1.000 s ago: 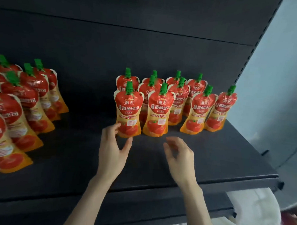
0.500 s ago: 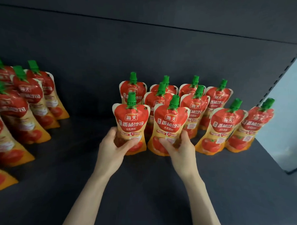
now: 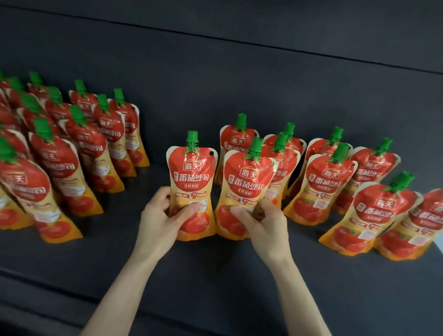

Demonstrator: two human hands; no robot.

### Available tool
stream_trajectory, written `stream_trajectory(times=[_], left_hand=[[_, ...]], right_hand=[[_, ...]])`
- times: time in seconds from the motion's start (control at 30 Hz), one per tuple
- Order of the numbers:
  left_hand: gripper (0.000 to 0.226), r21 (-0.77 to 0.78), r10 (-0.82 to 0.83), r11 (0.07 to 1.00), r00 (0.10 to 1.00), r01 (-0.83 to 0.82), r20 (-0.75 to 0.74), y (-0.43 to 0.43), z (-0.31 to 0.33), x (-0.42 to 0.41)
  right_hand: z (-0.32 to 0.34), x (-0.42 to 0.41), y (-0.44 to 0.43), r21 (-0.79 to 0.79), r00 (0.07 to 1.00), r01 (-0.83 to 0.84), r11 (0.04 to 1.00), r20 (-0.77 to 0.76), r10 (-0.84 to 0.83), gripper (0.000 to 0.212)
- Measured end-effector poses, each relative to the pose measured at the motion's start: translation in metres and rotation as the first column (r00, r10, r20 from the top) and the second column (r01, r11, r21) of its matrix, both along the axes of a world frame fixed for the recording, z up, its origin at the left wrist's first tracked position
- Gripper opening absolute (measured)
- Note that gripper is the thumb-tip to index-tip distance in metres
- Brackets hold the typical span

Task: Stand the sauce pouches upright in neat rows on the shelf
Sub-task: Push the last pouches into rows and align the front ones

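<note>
Both hands were reaching open a second ago. Now the left hand [image 3: 159, 221] is gripping a green-capped red-and-yellow plastic sauce pouch [image 3: 191, 176] low down, and the right hand [image 3: 266, 228] is gripping the neighbouring pouch [image 3: 245, 184]. Both pouches are standing upright on the dark shelf [image 3: 210, 281], so row-straightening is probably starting. Other pouches [image 3: 326, 192] are standing behind the fingers [image 3: 185, 211]. The labels are showing 海天 and 番茄沙司.

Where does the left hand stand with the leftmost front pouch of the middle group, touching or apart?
Touching. The head view shows the left hand gripping the pouch: its thumb lies across the lower front, and its fingers curl round the left edge.
</note>
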State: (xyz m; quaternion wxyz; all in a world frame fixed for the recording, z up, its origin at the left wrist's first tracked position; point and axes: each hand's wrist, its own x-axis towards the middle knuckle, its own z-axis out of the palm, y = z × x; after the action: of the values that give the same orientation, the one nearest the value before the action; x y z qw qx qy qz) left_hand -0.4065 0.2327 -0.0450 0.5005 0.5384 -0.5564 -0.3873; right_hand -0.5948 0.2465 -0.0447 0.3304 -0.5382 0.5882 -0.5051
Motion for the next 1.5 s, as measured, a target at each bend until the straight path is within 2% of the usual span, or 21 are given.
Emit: stream_trajectory(times=[0.13, 0.27, 0.4, 0.53, 0.8, 1.07, 1.5], left_hand=[[0.038, -0.017, 0.049, 0.999, 0.998, -0.049, 0.034, -0.026, 0.0, 0.027], [0.04, -0.076, 0.059, 0.996, 0.986, -0.048, 0.153, -0.058, -0.004, 0.053], [0.04, -0.091, 0.055, 0.995, 0.988, -0.042, 0.144, -0.087, -0.008, 0.061], [0.058, -0.08, 0.085, 0.994, 0.99, -0.076, 0.108, -0.099, -0.014, 0.06], [0.055, -0.176, 0.205, 0.969, 0.965, -0.176, 0.165, -0.107, -0.023, 0.058], [0.057, -0.176, 0.233, 0.962, 0.963, -0.208, 0.139, -0.118, -0.022, 0.052], [0.055, -0.163, 0.229, 0.964, 0.969, -0.212, 0.095, -0.139, -0.026, 0.047]], right_hand=[[0.004, 0.028, -0.022, -0.03, 0.994, 0.015, 0.999, -0.107, -0.018, 0.031], [0.002, 0.056, -0.049, -0.042, 0.979, 0.086, 0.995, -0.184, -0.092, 0.033], [-0.002, 0.079, -0.075, -0.076, 0.972, 0.178, 0.981, -0.139, -0.187, 0.042], [-0.015, 0.096, -0.081, -0.077, 0.972, 0.219, 0.973, -0.072, -0.224, 0.044], [-0.025, 0.107, -0.09, -0.122, 0.896, 0.359, 0.925, -0.232, -0.379, 0.047], [-0.018, 0.111, -0.106, -0.088, 0.892, 0.344, 0.935, -0.279, -0.354, 0.045], [-0.027, 0.094, -0.118, -0.081, 0.922, 0.326, 0.942, -0.19, -0.336, 0.047]])
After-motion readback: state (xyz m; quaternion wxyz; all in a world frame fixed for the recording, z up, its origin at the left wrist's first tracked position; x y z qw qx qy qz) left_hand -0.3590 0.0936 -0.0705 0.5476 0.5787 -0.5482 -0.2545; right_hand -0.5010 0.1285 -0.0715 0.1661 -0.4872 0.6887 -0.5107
